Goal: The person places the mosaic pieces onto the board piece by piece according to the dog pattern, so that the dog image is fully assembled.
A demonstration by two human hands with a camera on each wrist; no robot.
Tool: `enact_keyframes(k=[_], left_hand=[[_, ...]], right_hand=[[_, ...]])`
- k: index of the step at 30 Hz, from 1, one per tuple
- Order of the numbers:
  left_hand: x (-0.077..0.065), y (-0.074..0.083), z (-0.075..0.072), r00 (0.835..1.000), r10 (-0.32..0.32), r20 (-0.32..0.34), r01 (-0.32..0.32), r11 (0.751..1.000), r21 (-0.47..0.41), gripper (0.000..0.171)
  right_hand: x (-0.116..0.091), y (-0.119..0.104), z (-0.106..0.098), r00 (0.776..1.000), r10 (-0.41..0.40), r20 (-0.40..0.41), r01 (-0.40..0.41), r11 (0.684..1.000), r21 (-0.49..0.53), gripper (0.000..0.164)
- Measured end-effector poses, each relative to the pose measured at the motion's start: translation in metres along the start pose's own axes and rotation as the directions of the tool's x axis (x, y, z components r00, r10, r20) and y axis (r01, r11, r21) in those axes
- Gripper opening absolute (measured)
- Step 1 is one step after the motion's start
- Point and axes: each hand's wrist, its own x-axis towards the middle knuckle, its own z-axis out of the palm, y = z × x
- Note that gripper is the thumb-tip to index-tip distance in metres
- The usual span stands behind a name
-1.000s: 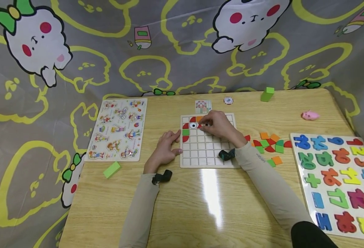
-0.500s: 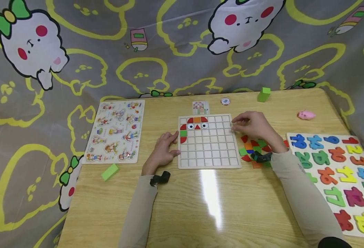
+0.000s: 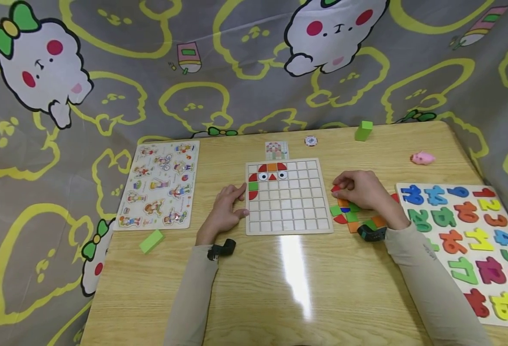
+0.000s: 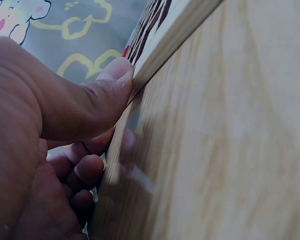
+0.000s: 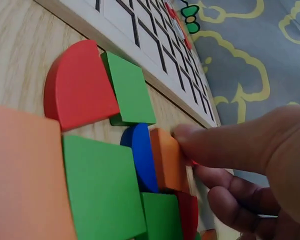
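A wooden grid board [image 3: 295, 211] lies in the middle of the table in the head view. Red, orange and green tiles and two eye tiles [image 3: 263, 177] fill part of its upper left. My left hand [image 3: 226, 210] touches the board's left edge, thumb and index finger spread; the left wrist view has the thumb against the side. Right of the board, my right hand [image 3: 359, 189] pinches a red quarter-round block [image 3: 335, 189] at the pile; the right wrist view mostly hides it behind the thumb. An orange block [image 5: 169, 160] and a blue block [image 5: 141, 157] lie beside the fingertips.
A small picture card [image 3: 276, 150] and a poker chip [image 3: 311, 141] lie behind the board. A picture puzzle [image 3: 156, 185] is at left, a number puzzle [image 3: 441, 230] at right. Green blocks [image 3: 151, 241] and a pink pig toy [image 3: 422, 157] stand around.
My right hand has left the board's upper area, moved right and come down to the loose blocks, where it takes a red one. A red triangle now shows between the eye tiles. The left hand stays put.
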Motion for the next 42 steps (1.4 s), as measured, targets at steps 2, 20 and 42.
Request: enact_keyframes(k=[2,20,42], left_hand=[[0.0,0.0,0.0,1.0,-0.001,0.004,0.001,1.0,0.002,0.079],[-0.002,-0.001,0.0,1.0,-0.015,0.026,0.015,1.0,0.026,0.08],[0.002,-0.001,-0.001,1.0,-0.001,0.009,0.0,1.0,0.017,0.079]], right_hand=[[0.001,0.0,0.001,1.0,-0.015,-0.016,0.015,1.0,-0.001,0.022],[0.008,-0.007,0.003,1.0,0.0,0.004,0.0,1.0,-0.019,0.025],[0.061,-0.08,0.064,0.97,-0.22,-0.099,0.231,0.965,0.122,0.025]])
